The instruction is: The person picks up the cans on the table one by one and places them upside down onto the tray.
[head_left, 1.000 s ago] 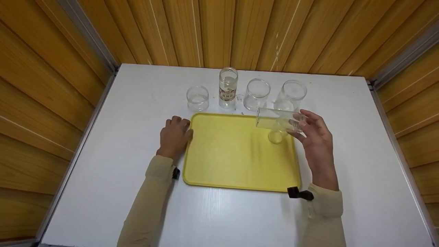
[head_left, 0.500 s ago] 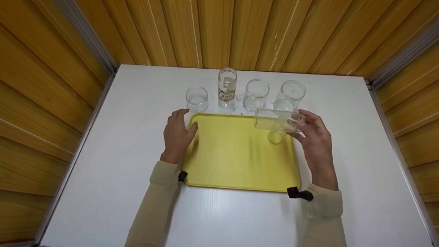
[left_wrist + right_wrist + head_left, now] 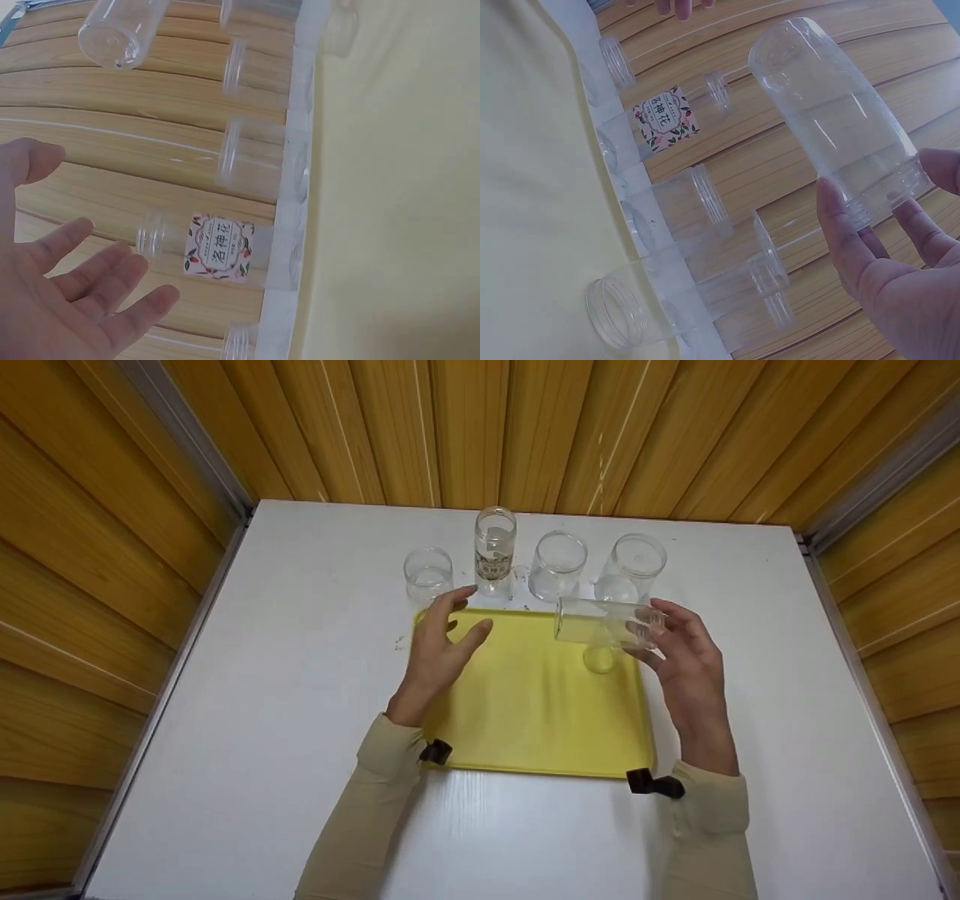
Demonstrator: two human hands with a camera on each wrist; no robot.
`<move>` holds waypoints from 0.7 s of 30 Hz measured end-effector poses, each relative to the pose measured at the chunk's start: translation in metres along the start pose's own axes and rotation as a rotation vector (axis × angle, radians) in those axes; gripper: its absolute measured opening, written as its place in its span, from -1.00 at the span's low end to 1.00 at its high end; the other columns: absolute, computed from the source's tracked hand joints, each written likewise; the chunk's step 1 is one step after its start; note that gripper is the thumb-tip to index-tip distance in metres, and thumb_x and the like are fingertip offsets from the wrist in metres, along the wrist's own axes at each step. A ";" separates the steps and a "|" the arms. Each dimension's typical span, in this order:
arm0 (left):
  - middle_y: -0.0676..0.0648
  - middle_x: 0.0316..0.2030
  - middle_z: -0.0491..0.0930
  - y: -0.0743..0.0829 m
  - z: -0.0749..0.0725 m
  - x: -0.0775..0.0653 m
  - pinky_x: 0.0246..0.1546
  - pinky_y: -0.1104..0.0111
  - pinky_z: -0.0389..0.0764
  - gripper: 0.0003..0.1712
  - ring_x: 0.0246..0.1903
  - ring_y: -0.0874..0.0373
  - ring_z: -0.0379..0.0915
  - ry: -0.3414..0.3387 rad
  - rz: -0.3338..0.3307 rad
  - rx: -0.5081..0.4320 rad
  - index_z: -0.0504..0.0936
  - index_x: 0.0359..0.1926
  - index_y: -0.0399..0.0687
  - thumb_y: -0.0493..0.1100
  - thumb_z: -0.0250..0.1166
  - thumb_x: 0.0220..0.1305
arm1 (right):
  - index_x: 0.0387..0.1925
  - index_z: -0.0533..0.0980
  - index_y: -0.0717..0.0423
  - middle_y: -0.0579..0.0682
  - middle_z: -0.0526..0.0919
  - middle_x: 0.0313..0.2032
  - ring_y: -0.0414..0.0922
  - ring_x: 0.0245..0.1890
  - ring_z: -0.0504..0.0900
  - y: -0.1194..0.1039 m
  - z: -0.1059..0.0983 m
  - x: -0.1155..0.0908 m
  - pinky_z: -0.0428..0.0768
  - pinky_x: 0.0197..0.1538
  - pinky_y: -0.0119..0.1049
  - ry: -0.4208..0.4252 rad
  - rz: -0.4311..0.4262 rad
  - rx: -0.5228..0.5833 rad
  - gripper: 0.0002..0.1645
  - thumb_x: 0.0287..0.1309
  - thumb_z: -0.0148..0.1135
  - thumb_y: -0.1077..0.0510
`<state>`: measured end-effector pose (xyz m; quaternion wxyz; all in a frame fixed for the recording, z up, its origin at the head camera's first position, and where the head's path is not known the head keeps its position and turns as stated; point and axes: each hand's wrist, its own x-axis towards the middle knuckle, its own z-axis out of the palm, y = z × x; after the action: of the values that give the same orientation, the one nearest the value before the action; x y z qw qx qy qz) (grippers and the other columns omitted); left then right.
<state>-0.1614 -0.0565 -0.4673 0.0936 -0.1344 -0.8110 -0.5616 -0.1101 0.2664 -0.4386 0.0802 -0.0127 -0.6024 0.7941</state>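
My right hand (image 3: 690,675) grips a clear plastic jar (image 3: 592,622) by its threaded mouth end. The jar is tipped on its side above the tray's right part, its base facing left. My left hand (image 3: 442,652) hovers over the tray's left part, fingers spread and thumb apart, holding nothing. Under the held jar, another clear jar (image 3: 619,311) is on the yellow tray (image 3: 517,720); its threaded end appears to face down. A labelled jar (image 3: 217,244) stands upright beyond the left fingertips.
Behind the tray stand a short clear jar (image 3: 429,574), the labelled one, and two wider clear jars, one in the middle (image 3: 559,566) and one at the right (image 3: 636,562). The white table (image 3: 300,607) ends at a wood-patterned wall (image 3: 465,427).
My left hand has left the tray's left edge, opened out and moved right over the tray. My right hand and its jar have stayed nearly still.
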 end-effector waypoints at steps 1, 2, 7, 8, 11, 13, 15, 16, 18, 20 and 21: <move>-0.15 0.38 0.50 0.003 0.002 -0.001 0.26 -0.04 0.52 -0.35 0.34 -0.05 0.45 -0.014 -0.006 -0.040 0.49 0.46 -0.13 -0.02 0.37 0.46 | 0.35 0.48 0.19 0.16 0.57 0.18 0.12 0.19 0.60 0.000 0.000 0.000 0.69 0.09 -0.15 -0.001 0.000 0.001 -0.59 0.57 0.13 0.25; -0.14 0.39 0.50 0.006 0.004 -0.001 0.27 -0.04 0.52 -0.35 0.34 -0.03 0.45 -0.022 -0.007 -0.076 0.49 0.46 -0.12 -0.01 0.37 0.46 | 0.35 0.48 0.20 0.17 0.57 0.18 0.13 0.19 0.59 0.000 0.001 0.000 0.69 0.08 -0.15 -0.001 0.000 0.003 -0.59 0.57 0.13 0.25; -0.10 0.42 0.48 0.018 0.015 -0.003 0.27 -0.01 0.53 -0.34 0.36 0.00 0.43 -0.072 0.010 -0.242 0.47 0.48 -0.11 -0.02 0.35 0.47 | 0.35 0.48 0.21 0.18 0.57 0.19 0.12 0.19 0.60 0.000 0.003 0.000 0.69 0.07 -0.15 -0.001 0.005 0.005 -0.58 0.57 0.14 0.25; -0.10 0.42 0.49 0.020 0.018 -0.003 0.27 -0.01 0.54 -0.35 0.36 0.00 0.44 -0.081 0.018 -0.269 0.47 0.48 -0.12 -0.03 0.35 0.47 | 0.36 0.47 0.22 0.18 0.57 0.19 0.13 0.20 0.59 0.000 0.003 0.000 0.69 0.07 -0.14 -0.003 0.007 0.005 -0.58 0.57 0.14 0.25; -0.13 0.42 0.48 0.025 0.025 -0.003 0.24 0.07 0.57 -0.36 0.35 -0.02 0.45 -0.105 0.041 -0.321 0.47 0.48 -0.14 -0.06 0.34 0.47 | 0.39 0.44 0.25 0.19 0.56 0.20 0.13 0.21 0.59 0.000 0.004 -0.001 0.69 0.08 -0.14 -0.010 0.009 -0.002 -0.55 0.58 0.13 0.24; -0.17 0.41 0.48 0.029 0.030 -0.003 0.23 0.10 0.58 -0.36 0.34 0.00 0.46 -0.115 0.051 -0.343 0.47 0.48 -0.15 -0.08 0.35 0.47 | 0.39 0.44 0.24 0.19 0.56 0.20 0.13 0.22 0.58 0.000 0.004 -0.001 0.69 0.08 -0.14 -0.013 0.011 -0.001 -0.55 0.57 0.14 0.24; -0.19 0.41 0.47 0.032 0.034 -0.003 0.23 0.10 0.58 -0.35 0.34 -0.02 0.46 -0.127 0.058 -0.365 0.46 0.48 -0.17 -0.09 0.35 0.47 | 0.38 0.45 0.22 0.18 0.56 0.20 0.11 0.21 0.60 0.001 0.005 -0.002 0.69 0.08 -0.15 -0.015 0.011 -0.001 -0.56 0.57 0.14 0.24; -0.21 0.41 0.47 0.034 0.035 -0.003 0.23 0.09 0.59 -0.35 0.34 -0.02 0.46 -0.130 0.061 -0.377 0.46 0.48 -0.18 -0.09 0.36 0.46 | 0.37 0.46 0.21 0.18 0.57 0.19 0.11 0.21 0.60 0.001 0.005 -0.002 0.69 0.08 -0.15 -0.014 0.011 -0.001 -0.57 0.57 0.14 0.24; -0.20 0.41 0.47 0.036 0.038 -0.003 0.24 0.10 0.58 -0.34 0.34 0.02 0.46 -0.137 0.061 -0.395 0.46 0.48 -0.18 -0.10 0.37 0.45 | 0.35 0.48 0.19 0.16 0.58 0.18 0.09 0.19 0.62 0.001 0.005 -0.002 0.69 0.08 -0.15 -0.012 0.010 0.003 -0.59 0.57 0.13 0.25; -0.16 0.42 0.47 0.038 0.041 -0.004 0.25 0.09 0.58 -0.33 0.34 0.05 0.45 -0.149 0.056 -0.413 0.46 0.48 -0.16 -0.10 0.38 0.44 | 0.34 0.49 0.20 0.15 0.59 0.17 0.06 0.17 0.63 0.001 0.006 -0.002 0.70 0.07 -0.16 -0.015 0.007 0.011 -0.60 0.57 0.13 0.26; -0.14 0.43 0.46 0.039 0.042 -0.004 0.25 0.09 0.57 -0.33 0.35 0.06 0.44 -0.157 0.053 -0.415 0.46 0.49 -0.15 -0.10 0.38 0.44 | 0.34 0.49 0.20 0.15 0.59 0.16 0.06 0.16 0.64 0.002 0.006 -0.002 0.70 0.07 -0.15 -0.015 0.006 0.016 -0.60 0.56 0.13 0.27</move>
<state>-0.1452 -0.0044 -0.4489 0.0152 -0.2153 -0.6790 -0.7017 -0.1088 0.2596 -0.4387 0.0734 -0.0078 -0.5965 0.7992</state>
